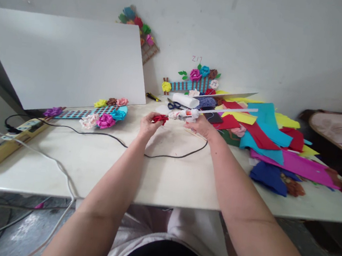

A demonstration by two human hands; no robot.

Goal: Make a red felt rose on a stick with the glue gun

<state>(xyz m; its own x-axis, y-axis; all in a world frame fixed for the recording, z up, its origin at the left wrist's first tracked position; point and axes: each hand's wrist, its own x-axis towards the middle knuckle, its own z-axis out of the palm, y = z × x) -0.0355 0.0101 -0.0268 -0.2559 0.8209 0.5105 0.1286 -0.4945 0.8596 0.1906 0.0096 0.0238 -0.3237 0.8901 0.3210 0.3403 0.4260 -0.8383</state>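
My left hand (pixel 149 125) is closed on a red paper flower (pixel 160 119) above the middle of the table. In my right hand (pixel 201 127) is a white hot glue gun (pixel 188 114), its tip pointing left at the red flower. A long white glue stick (pixel 229 111) sticks out of the gun's back end toward the right. The gun's black cord (pixel 167 157) loops over the table below my hands. Whether the tip touches the flower I cannot make out.
Coloured paper sheets (pixel 260 132) are heaped at the right. Behind my hands lie dark scissors (pixel 175 105), a white roll (pixel 186 100) and a yellow cutter (pixel 153 96). A flower-decorated guitar shape (pixel 92 112) lies left, near a yellow power strip (pixel 3 145) and a leaning white board (pixel 63 61).
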